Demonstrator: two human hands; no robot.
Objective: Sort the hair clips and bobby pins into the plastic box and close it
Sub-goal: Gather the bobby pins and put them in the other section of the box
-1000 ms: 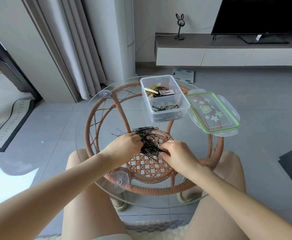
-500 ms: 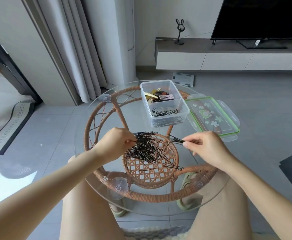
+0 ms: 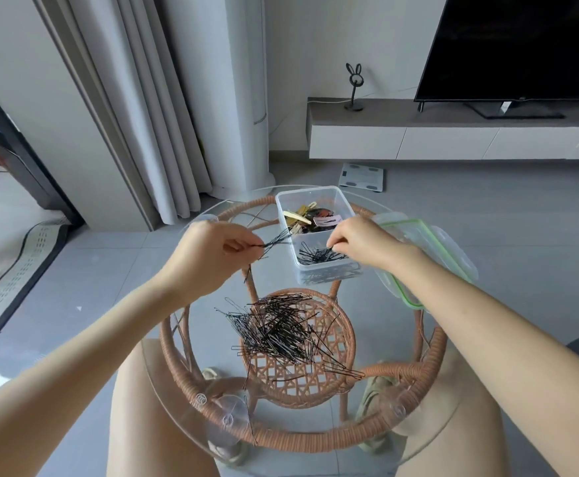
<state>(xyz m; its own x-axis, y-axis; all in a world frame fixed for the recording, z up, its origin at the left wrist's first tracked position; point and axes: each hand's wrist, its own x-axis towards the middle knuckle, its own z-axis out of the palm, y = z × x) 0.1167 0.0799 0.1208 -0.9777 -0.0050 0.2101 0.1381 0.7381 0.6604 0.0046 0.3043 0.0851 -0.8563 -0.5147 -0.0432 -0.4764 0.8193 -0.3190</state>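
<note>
On the round glass table [image 3: 380,304], the open plastic box [image 3: 310,191] stands far, with hair clips [image 3: 312,218] at its far end and bobby pins [image 3: 319,255] at its near end. Its lid [image 3: 429,242] lies to the right, and a loose pile [image 3: 277,330] lies near. The left hand [image 3: 209,256] pinches a small bundle [image 3: 276,241] just left of the box; the right hand [image 3: 360,239] pinches the bobby pins inside.

The glass table [image 3: 384,315] carries a plastic box [image 3: 329,274], lid [image 3: 443,246] and bobby pins [image 3: 277,328].

Both forearms [image 3: 74,356] bare along their whole visible length, likewise the left hand [image 3: 209,256] and right hand [image 3: 360,239]. Both thighs [image 3: 150,425] bare down to the lower edge of view. Pale greenish slippers [image 3: 370,395] on the feet, blurred through the glass tabletop [image 3: 246,201].
</note>
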